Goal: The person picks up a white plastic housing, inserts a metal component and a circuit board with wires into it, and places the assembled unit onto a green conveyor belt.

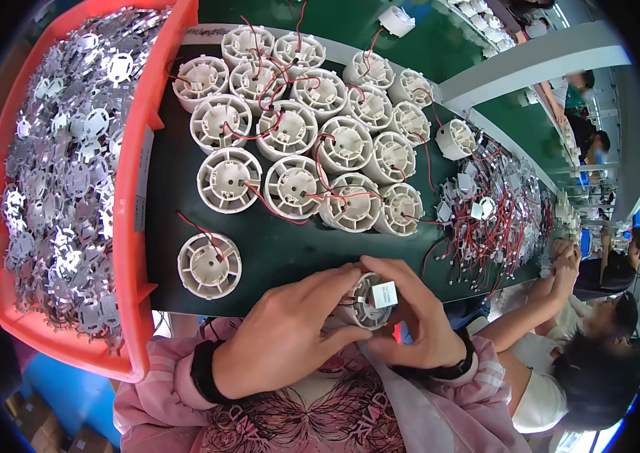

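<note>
Close to my body, both my hands close around a white round plastic housing [365,311]. My left hand [282,328] grips its left side, and my right hand [419,321] wraps the right side, thumbs low and fingers over the far rim. A small pale square block [385,294] with faint marks sits at the housing's open face, by my right fingers; how it is fixed there I cannot tell. Nearest to my left hand, a single spoked white housing [209,265] with red and black wires lies on the dark green table [289,249].
Left stands a red-orange bin [142,249] full of thin silvery metal plates [70,181]. Several white wired housings [287,128] cluster ahead. A heap of red-wired parts [490,219] lies to the right, beside a co-worker's arm [531,298]. A grey metal post [539,64] rises at upper right.
</note>
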A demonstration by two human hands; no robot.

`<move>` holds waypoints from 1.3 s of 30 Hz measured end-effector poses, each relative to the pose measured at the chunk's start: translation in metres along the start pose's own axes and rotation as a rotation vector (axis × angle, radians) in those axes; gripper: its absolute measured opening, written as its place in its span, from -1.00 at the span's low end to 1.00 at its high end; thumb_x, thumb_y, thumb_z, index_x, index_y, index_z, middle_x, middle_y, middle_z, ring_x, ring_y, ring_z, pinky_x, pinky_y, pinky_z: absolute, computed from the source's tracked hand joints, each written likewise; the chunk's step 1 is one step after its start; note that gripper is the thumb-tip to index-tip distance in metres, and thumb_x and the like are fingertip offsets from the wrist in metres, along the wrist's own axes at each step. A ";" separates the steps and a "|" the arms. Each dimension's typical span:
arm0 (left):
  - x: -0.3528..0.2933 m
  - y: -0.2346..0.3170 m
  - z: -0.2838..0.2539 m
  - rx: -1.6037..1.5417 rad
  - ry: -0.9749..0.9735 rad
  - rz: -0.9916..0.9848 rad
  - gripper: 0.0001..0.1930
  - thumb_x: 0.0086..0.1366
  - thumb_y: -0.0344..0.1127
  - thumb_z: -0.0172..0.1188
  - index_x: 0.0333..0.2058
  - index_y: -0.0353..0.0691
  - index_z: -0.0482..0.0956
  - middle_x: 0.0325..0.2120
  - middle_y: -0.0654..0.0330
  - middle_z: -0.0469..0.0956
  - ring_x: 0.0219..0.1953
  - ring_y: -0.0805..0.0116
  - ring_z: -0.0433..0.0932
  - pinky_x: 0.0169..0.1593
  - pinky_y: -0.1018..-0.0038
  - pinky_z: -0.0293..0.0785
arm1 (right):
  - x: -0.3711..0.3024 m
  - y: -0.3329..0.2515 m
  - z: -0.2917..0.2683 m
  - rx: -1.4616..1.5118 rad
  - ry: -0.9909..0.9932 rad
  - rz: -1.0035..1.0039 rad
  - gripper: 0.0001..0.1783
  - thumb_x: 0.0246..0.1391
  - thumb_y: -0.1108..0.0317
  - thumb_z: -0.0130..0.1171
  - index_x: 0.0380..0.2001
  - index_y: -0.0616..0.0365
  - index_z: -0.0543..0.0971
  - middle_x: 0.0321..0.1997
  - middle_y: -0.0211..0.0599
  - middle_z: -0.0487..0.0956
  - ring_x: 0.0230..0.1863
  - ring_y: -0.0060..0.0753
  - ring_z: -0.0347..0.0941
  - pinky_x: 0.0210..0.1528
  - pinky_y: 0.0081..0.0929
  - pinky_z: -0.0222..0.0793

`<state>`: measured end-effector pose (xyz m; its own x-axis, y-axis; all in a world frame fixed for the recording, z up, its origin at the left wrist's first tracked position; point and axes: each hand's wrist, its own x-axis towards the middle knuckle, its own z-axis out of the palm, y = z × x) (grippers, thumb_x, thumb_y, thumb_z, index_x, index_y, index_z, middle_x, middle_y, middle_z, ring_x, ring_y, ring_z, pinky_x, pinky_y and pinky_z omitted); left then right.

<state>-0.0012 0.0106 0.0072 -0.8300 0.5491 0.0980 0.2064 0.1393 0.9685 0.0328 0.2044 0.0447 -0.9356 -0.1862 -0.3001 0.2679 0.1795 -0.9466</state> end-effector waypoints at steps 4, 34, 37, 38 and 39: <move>-0.001 0.018 -0.004 -0.123 0.059 0.068 -0.67 0.02 -0.39 0.35 -0.23 -0.31 0.49 -0.33 0.05 0.52 -0.48 0.15 0.57 -0.39 0.38 0.52 | -0.003 -0.013 -0.002 -0.349 -0.021 -0.227 -0.26 -0.32 0.44 0.45 0.03 0.30 0.41 0.00 -0.11 0.40 0.03 -0.28 0.34 0.10 -0.39 0.20; 0.005 0.060 -0.024 -0.696 -0.323 -0.476 -0.54 0.34 -0.13 0.00 0.07 -0.34 0.26 -0.37 0.14 0.51 -0.43 0.52 0.46 -0.41 0.58 0.35 | -0.008 -0.035 -0.004 -0.253 -0.006 -0.494 -0.03 -0.36 0.21 0.51 0.17 0.30 0.30 -0.02 -0.08 0.44 -0.13 -0.27 0.47 -0.07 -0.42 0.35; 0.005 0.064 -0.022 -0.795 -0.277 -0.515 -0.49 0.30 -0.04 -0.02 0.06 -0.33 0.28 -0.36 0.20 0.50 -0.46 0.59 0.42 -0.47 0.65 0.27 | -0.006 -0.035 0.001 0.415 -0.090 -0.050 0.01 -0.25 0.22 0.39 0.26 0.29 0.12 0.04 0.00 0.40 -0.17 -0.15 0.52 -0.21 -0.39 0.46; 0.006 0.067 -0.022 -0.760 -0.260 -0.538 -0.44 0.25 0.03 -0.01 0.05 -0.32 0.30 -0.35 0.22 0.49 -0.49 0.62 0.39 -0.51 0.69 0.19 | -0.005 -0.036 0.002 0.742 -0.129 0.182 0.03 -0.19 0.23 0.34 0.31 0.29 0.03 0.08 0.04 0.38 -0.19 -0.09 0.54 -0.28 -0.38 0.52; 0.007 0.068 -0.022 -0.727 -0.243 -0.561 -0.39 0.19 0.09 0.00 0.04 -0.32 0.32 -0.35 0.23 0.48 -0.52 0.65 0.36 -0.56 0.74 0.12 | -0.003 -0.039 0.001 0.743 -0.131 0.185 0.03 -0.19 0.23 0.34 0.31 0.29 0.03 0.08 0.04 0.38 -0.19 -0.09 0.54 -0.28 -0.38 0.52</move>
<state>-0.0038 0.0058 0.0785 -0.5626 0.7257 -0.3960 -0.6307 -0.0670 0.7732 0.0259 0.1970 0.0824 -0.8379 -0.3377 -0.4289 0.5448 -0.4673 -0.6963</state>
